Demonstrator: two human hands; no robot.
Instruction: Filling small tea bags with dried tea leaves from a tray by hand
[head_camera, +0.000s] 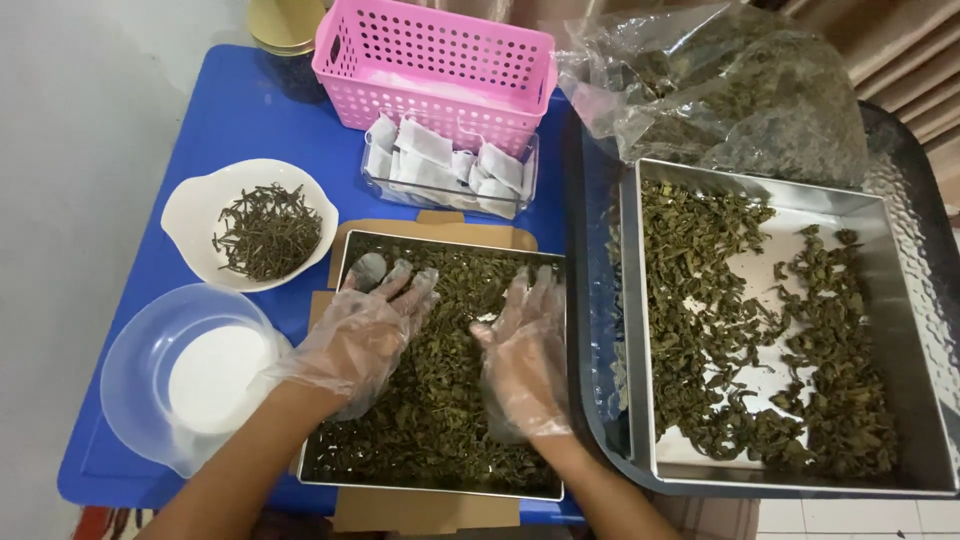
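Note:
Both my hands wear thin clear plastic gloves and lie flat, fingers spread, on dried green leaves in a small square metal tray (352, 250) in front of me. My left hand (365, 335) presses on the leaves at the tray's left side. My right hand (525, 355) rests on the leaves at its right side. Neither hand grips anything. The tray sits on a piece of brown cardboard (420, 510) on a blue table (240, 120).
A larger metal tray (905, 340) with scattered dried leaves stands to the right on a dark platter, behind it a clear bag of leaves (740, 90). To the left are a white bowl of dark twigs (262, 228), a clear plastic bowl (180, 375), a clear box of white sachets (450, 172), a pink basket (435, 65).

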